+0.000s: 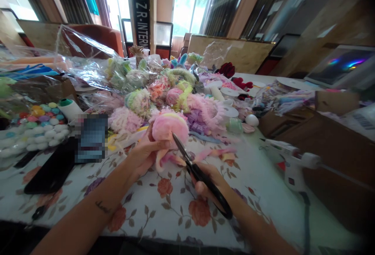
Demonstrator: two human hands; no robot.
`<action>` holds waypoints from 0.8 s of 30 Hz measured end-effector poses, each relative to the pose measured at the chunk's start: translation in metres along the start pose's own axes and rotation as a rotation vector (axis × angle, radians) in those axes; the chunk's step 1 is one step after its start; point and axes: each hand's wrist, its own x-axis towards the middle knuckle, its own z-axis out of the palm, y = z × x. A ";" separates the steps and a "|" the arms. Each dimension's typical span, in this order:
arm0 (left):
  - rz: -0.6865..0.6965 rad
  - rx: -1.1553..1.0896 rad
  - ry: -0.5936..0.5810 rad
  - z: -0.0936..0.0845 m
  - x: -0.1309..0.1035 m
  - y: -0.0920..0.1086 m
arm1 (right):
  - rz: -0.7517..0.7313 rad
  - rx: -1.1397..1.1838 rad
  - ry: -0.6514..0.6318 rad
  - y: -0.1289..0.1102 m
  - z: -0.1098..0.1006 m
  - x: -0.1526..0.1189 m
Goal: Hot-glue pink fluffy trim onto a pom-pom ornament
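In my left hand point(146, 149) is a round, fuzzy pink ball point(170, 128) with a pale yellow band near its top. My left fingers wrap its left side and the thumb lies across its lower front. My right hand point(208, 180) grips black-handled scissors point(202, 175), their blades pointing up and left. The blade tips lie against or just in front of the ball's lower face; I cannot tell if they touch it. Below the ball hangs a soft pink and yellow strip point(162, 159). Another such strip point(213, 153) lies on the tablecloth to the right.
Behind my hands rises a heap of pastel yarn and trims point(140, 102). Bagged pom-poms point(43, 130), a green-topped spool point(68, 110) and a black phone point(51, 169) sit at left. A glue gun point(290, 161) and cardboard box point(336, 161) stand at right, on the floral tablecloth's point(140, 212) side.
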 end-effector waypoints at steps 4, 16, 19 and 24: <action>0.009 0.076 -0.035 -0.007 0.002 0.005 | 0.048 -0.236 0.012 -0.013 -0.019 -0.002; 0.070 0.184 -0.131 0.000 0.002 0.010 | 0.063 -0.944 -0.015 -0.028 -0.030 -0.004; 0.072 0.156 -0.096 -0.002 0.003 0.003 | -0.093 -0.806 0.077 -0.035 -0.022 0.002; 0.071 0.040 0.002 -0.003 0.003 -0.007 | -0.111 -0.689 0.252 -0.040 0.016 0.033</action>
